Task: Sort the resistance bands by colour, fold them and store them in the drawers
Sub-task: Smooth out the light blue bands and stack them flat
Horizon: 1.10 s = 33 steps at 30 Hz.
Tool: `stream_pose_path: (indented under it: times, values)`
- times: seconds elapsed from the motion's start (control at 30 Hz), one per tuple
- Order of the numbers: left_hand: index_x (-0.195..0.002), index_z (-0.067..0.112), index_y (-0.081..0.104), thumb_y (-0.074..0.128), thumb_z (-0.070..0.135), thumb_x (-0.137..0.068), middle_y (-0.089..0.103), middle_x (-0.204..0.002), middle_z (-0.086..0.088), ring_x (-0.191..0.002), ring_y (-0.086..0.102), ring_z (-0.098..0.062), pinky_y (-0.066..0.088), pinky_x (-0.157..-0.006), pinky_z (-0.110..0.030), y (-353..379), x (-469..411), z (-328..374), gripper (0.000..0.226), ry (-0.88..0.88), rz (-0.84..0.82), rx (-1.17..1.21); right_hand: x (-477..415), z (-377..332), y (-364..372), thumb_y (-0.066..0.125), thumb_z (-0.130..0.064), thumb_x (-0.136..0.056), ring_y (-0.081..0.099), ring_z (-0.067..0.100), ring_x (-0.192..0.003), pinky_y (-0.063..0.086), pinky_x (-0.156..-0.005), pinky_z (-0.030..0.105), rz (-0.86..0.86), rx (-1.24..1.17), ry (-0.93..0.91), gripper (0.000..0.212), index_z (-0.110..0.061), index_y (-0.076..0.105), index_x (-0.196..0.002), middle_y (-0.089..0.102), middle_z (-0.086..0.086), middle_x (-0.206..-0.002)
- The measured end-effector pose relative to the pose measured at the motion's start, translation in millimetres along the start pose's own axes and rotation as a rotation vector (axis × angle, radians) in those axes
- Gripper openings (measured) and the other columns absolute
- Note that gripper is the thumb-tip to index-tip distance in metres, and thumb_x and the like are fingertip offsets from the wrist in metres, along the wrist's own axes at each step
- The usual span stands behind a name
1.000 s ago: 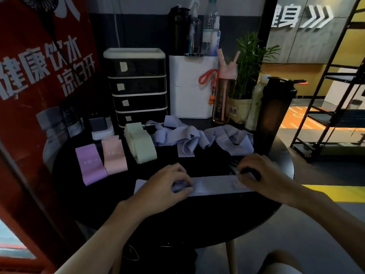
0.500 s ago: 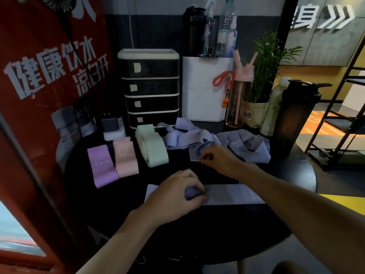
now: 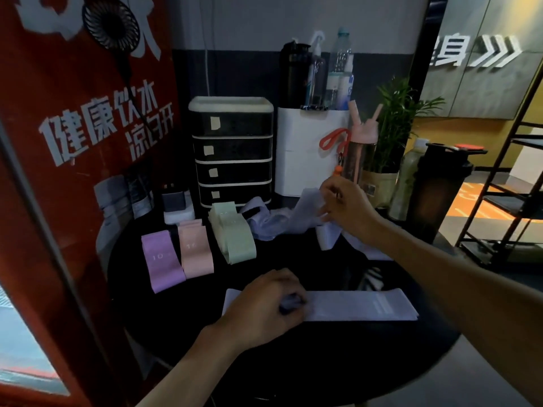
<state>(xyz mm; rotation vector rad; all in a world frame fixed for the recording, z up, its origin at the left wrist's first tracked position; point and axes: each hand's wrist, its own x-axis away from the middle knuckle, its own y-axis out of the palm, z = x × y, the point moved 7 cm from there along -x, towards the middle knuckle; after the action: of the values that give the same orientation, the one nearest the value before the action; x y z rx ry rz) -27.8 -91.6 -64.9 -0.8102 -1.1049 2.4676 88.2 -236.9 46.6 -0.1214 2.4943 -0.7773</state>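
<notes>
Black counter (image 3: 293,362): my left hand (image 3: 264,304) pins the flat lavender band (image 3: 361,305) near me. My right hand (image 3: 343,207) pinches another from the far lavender heap (image 3: 273,221); tangled neighbours may drag along.

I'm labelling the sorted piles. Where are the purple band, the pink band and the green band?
purple band (image 3: 161,259), head view, middle of its flat face, by the printed number.
pink band (image 3: 195,250), head view, centre of its top face.
green band (image 3: 235,239), head view, middle of the stack's top layer.

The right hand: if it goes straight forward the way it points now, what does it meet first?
Likely the pink bottle just beyond the right hand, which holds a lavender band; depth is unclear.
</notes>
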Motion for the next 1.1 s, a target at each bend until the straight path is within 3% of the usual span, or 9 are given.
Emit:
stream_pose_path:
  times: [0.23,0.37,0.47,0.53,0.63,0.73,0.83,0.97,1.1]
  values:
    - [-0.106,0.025,0.062,0.052,0.044,-0.098,0.050,-0.104,0.011,-0.097,0.049,-0.010,0.044,-0.090,-0.035,-1,-4,14,0.022,0.009,-0.123,-0.208,-9,-48,-50,0.045,-0.008,-0.101,0.060,0.010,-0.046,0.045,-0.046,0.021,0.191,-0.058,-0.044,0.023,-0.011,0.050,-0.079,0.052,0.007,-0.071]
    - [-0.099,0.023,0.065,0.053,0.034,-0.099,0.058,-0.098,0.007,-0.091,0.053,-0.013,0.048,-0.082,-0.039,-27,-19,31,0.016,-0.010,0.037,-0.291,-5,-67,-74,0.047,-0.005,-0.099,0.059,0.005,-0.043,0.047,-0.046,0.020,0.269,-0.026,-0.129,0.018,0.000,0.055,-0.084,0.054,0.008,-0.074]
    - [-0.091,0.027,0.065,0.061,0.022,-0.092,0.061,-0.082,0.014,-0.077,0.059,-0.007,0.052,-0.071,-0.028,-68,-37,48,0.006,-0.032,0.367,-0.050,-3,-73,-83,0.049,-0.010,-0.100,0.062,0.009,-0.043,0.050,-0.045,0.021,0.255,-0.068,-0.140,0.020,-0.007,0.054,-0.080,0.045,0.007,-0.092]
    - [-0.103,0.019,0.069,0.064,0.014,-0.091,0.066,-0.092,0.010,-0.081,0.061,-0.007,0.048,-0.073,-0.018,-93,-55,60,0.014,-0.050,0.480,0.051,-2,-76,-85,0.050,-0.013,-0.100,0.064,0.016,-0.046,0.051,-0.045,0.024,0.236,-0.119,-0.105,0.020,-0.005,0.053,-0.082,0.037,0.016,-0.103]
    - [-0.129,0.013,0.059,0.063,0.017,-0.095,0.061,-0.118,0.000,-0.096,0.062,-0.013,0.053,-0.083,-0.029,-116,-83,85,0.035,-0.067,0.455,0.193,2,-85,-82,0.049,-0.011,-0.100,0.067,0.019,-0.049,0.053,-0.047,0.027,0.222,-0.308,0.007,0.020,-0.003,0.053,-0.082,0.033,0.015,-0.115]
    - [-0.139,0.009,0.050,0.060,0.015,-0.098,0.059,-0.118,0.007,-0.101,0.060,-0.005,0.050,-0.085,-0.022,-130,-97,105,0.043,-0.053,0.464,0.388,9,-101,-78,0.048,-0.009,-0.101,0.070,0.020,-0.059,0.057,-0.057,0.028,0.181,-0.473,0.080,0.019,0.006,0.055,-0.090,0.045,0.022,-0.117]
    - [-0.127,0.012,0.063,0.055,0.016,-0.101,0.071,-0.108,0.004,-0.097,0.067,-0.010,0.053,-0.081,-0.025,-138,-104,109,0.027,-0.049,0.455,0.514,13,-116,-80,0.053,-0.011,-0.098,0.066,0.014,-0.071,0.052,-0.071,0.031,0.143,-0.430,0.019,0.019,-0.006,0.065,-0.085,0.065,0.014,-0.090]
    - [-0.109,0.005,0.071,0.048,0.022,-0.104,0.074,-0.102,-0.014,-0.096,0.070,-0.025,0.056,-0.080,-0.037,-143,-105,99,0.029,-0.097,0.509,0.612,17,-118,-77,0.050,-0.009,-0.098,0.059,-0.007,-0.078,0.046,-0.076,0.034,0.050,-0.340,0.004,0.024,-0.017,0.073,-0.099,0.069,-0.015,-0.086]
    - [-0.102,-0.005,0.064,0.048,0.032,-0.095,0.058,-0.085,-0.016,-0.078,0.047,-0.024,0.038,-0.071,-0.041,-152,-101,96,0.041,-0.114,0.561,0.583,19,-121,-84,0.061,-0.006,-0.092,0.061,0.014,-0.088,0.053,-0.084,0.041,0.141,-0.299,-0.039,0.020,-0.024,0.067,-0.101,0.068,0.001,-0.095]
